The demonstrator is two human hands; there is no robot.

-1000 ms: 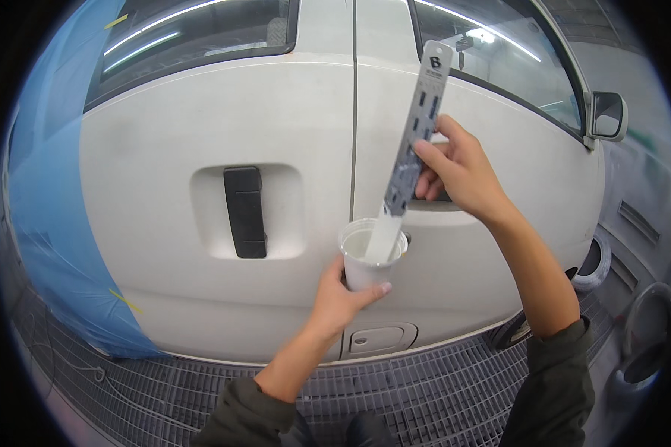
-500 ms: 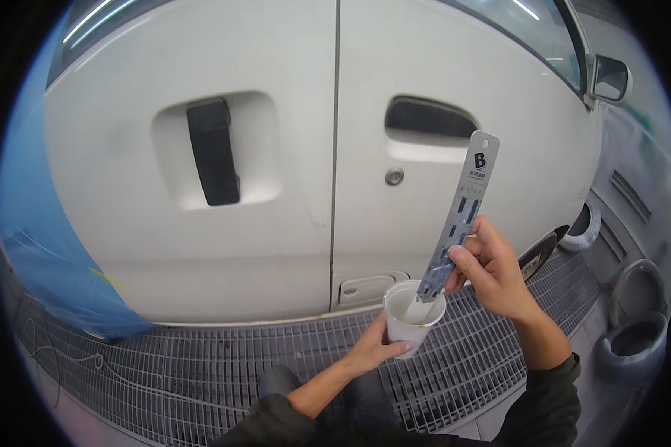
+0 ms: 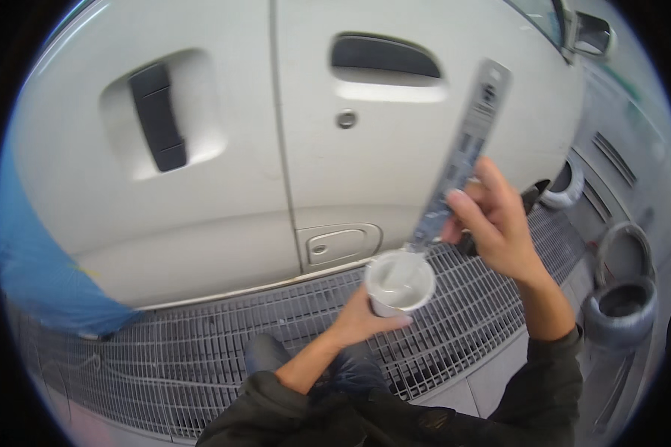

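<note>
Fingers of the right hand (image 3: 499,227) are pinched on a flat mixing stick (image 3: 466,141) in the head view, thumb across its near face, the others partly hidden behind it. The stick leans, its upper end toward the right; blur smears its markings. Its whitened lower end is inside a white cup (image 3: 380,306), where the tip is hard to tell from the pale contents. Fingers of the left hand (image 3: 354,320) are closed round the cup, which is held above a metal grating (image 3: 201,350); the thumb shows, while the others are mostly hidden by the cup. A dark shape (image 3: 467,244) just beside the right hand is too covered to identify.

Behind stands a white van (image 3: 231,186), cut off by the top edge, with only a corner of its window (image 3: 540,16) showing. Blue masking film (image 3: 37,253) runs into the black rim at left. One tyre (image 3: 620,337) lies at right, softened by blur.
</note>
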